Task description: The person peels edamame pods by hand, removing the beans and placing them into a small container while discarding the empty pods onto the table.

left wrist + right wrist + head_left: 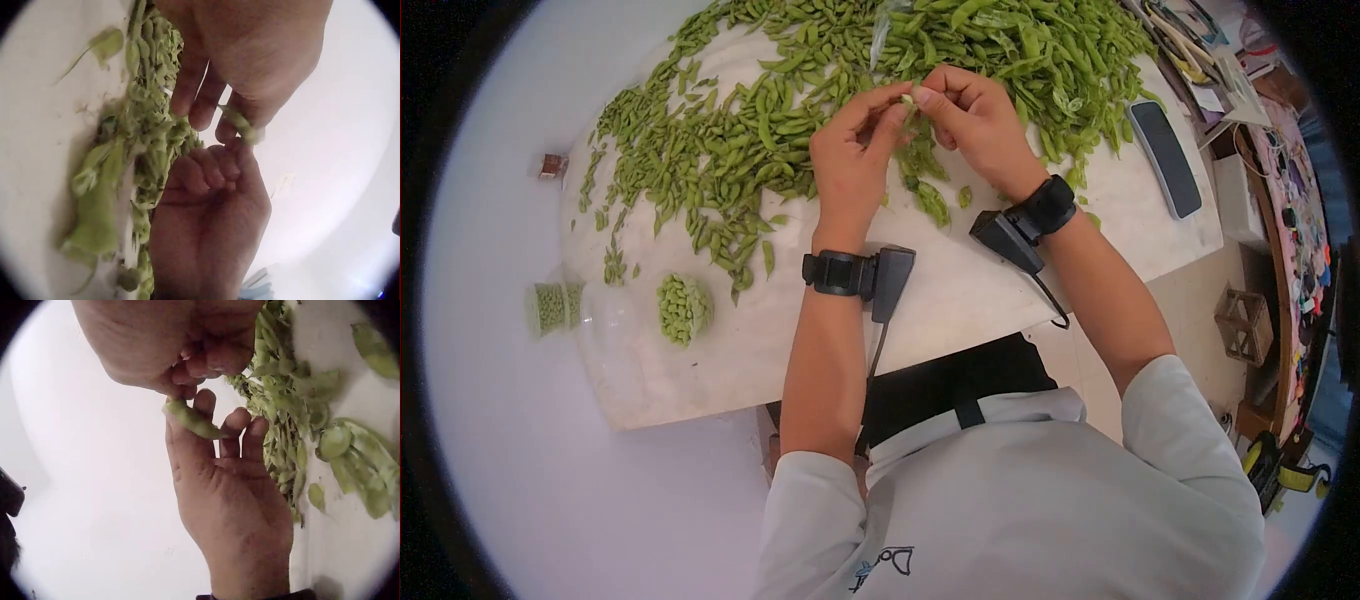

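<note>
A green soybean pod (195,421) is held up over the table between the two hands. My left hand (850,170) pinches it between thumb and fingers, the other fingers loosely spread in the right wrist view. My right hand (985,130) meets it from the other side, thumb and forefinger pinching its pale end. In the left wrist view the pod (237,122) points away from the right hand (212,219). A wide heap of soybean pods (730,150) lies beyond the hands, and a few opened pods (933,203) lie below them.
A clear tub of shelled green beans (684,310) stands at the left of the white table (800,330). Another jar of beans (552,308) is farther left. A phone (1166,158) lies near the right edge. Thin clear plastic (884,35) lies among the pods.
</note>
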The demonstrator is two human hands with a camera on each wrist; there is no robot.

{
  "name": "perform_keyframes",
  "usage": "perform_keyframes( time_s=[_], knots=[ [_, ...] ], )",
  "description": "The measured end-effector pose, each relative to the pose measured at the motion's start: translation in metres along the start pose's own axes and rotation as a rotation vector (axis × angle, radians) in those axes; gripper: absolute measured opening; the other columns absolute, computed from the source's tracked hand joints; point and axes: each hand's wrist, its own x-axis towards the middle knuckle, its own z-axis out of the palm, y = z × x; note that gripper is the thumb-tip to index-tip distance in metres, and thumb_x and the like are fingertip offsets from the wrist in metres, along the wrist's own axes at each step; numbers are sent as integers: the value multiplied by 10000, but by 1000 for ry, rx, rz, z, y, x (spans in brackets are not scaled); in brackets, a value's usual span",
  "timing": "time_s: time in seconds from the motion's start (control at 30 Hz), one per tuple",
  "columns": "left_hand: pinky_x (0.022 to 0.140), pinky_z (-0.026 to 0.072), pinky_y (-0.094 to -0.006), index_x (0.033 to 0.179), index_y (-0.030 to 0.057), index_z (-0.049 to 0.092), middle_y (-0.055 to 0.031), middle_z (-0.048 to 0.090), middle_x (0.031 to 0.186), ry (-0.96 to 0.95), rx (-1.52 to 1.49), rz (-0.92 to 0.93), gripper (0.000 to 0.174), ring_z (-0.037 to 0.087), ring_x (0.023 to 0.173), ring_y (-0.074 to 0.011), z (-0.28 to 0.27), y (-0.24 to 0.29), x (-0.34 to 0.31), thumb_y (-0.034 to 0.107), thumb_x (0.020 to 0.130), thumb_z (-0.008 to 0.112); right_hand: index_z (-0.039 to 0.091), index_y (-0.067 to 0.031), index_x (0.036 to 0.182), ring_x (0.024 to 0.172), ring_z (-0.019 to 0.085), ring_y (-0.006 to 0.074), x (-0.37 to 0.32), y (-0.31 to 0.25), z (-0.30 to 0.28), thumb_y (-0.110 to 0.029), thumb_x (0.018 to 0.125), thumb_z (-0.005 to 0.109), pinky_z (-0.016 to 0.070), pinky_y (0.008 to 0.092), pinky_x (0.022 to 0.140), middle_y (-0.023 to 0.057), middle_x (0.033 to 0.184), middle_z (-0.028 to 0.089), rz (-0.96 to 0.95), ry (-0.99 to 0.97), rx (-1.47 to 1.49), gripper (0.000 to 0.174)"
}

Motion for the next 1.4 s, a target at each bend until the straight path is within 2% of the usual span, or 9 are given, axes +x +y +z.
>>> perform_keyframes(
  time_s=[0.17, 0.27, 0.3, 0.4, 0.43, 0.7, 0.9, 1.13, 1.4],
  knots=[
    [617, 462, -236, 957, -3, 564, -46, 586, 835, 209, 162, 137, 126, 544, 695, -90, -8, -5, 4, 107, 904, 535, 538, -52, 764, 446, 415, 35, 0, -3, 8, -221, 902, 565, 335, 201, 415, -46, 540, 459, 48, 42, -12, 220],
    [606, 452, -243, 939, 18, 545, -52, 576, 822, 316, -43, 174, 120, 528, 666, -100, -13, 10, 7, 126, 917, 499, 534, -56, 762, 433, 458, 48, -1, -21, 6, -232, 904, 565, 389, 204, 428, -21, 540, 511, 291, -123, 59, 229],
    [598, 450, -253, 934, 30, 545, -66, 575, 835, 363, -44, 166, 114, 528, 669, -120, -17, 16, 6, 123, 922, 481, 578, -51, 867, 463, 498, 57, 1, -17, 2, -237, 915, 544, 429, 206, 453, 8, 611, 576, 308, -239, 102, 195],
    [589, 449, -260, 937, 32, 547, -77, 572, 853, 475, -89, 187, 121, 534, 686, -134, -31, 41, -4, 136, 917, 489, 569, -20, 1042, 493, 486, 51, 1, -34, 4, -233, 944, 489, 394, 195, 437, -5, 692, 590, 139, 189, 539, 247],
    [589, 451, -270, 933, 28, 545, -78, 567, 855, 485, -42, 198, 146, 531, 686, -140, -41, 49, -12, 158, 920, 482, 527, -2, 1152, 493, 475, 54, 2, -30, -3, -250, 958, 453, 392, 200, 448, -15, 702, 586, 155, 189, 506, 323],
    [584, 432, -261, 780, 6, 515, -46, 490, 713, 661, 419, 77, 290, 475, 620, -127, -154, 100, -94, 200, 954, 391, 603, -4, 1008, 468, 458, 63, -1, -23, 1, -249, 946, 463, 388, 204, 442, -6, 604, 531, 234, 43, 382, 289],
    [549, 396, -235, 788, 17, 492, -34, 471, 642, 615, 656, -25, 302, 462, 574, -105, -220, 91, -121, 219, 978, 370, 615, -39, 1007, 465, 430, 48, -2, -15, 6, -244, 940, 481, 363, 196, 440, -28, 588, 499, 256, 45, 274, 254],
    [576, 388, -215, 854, 24, 539, -25, 557, 691, 459, 818, -215, 209, 485, 629, -77, -223, 90, -126, 206, 944, 487, 619, -38, 991, 459, 420, 39, -1, -13, 8, -220, 935, 495, 352, 192, 426, -36, 587, 496, 237, -12, 155, 228],
    [642, 414, -233, 885, -5, 577, -40, 588, 812, 410, 990, -127, 76, 510, 700, -98, -198, 94, -114, 44, 861, 523, 617, -18, 982, 446, 436, 48, -1, -10, 10, -180, 917, 497, 352, 196, 407, -16, 591, 524, 229, -45, 73, 211]
  ],
)
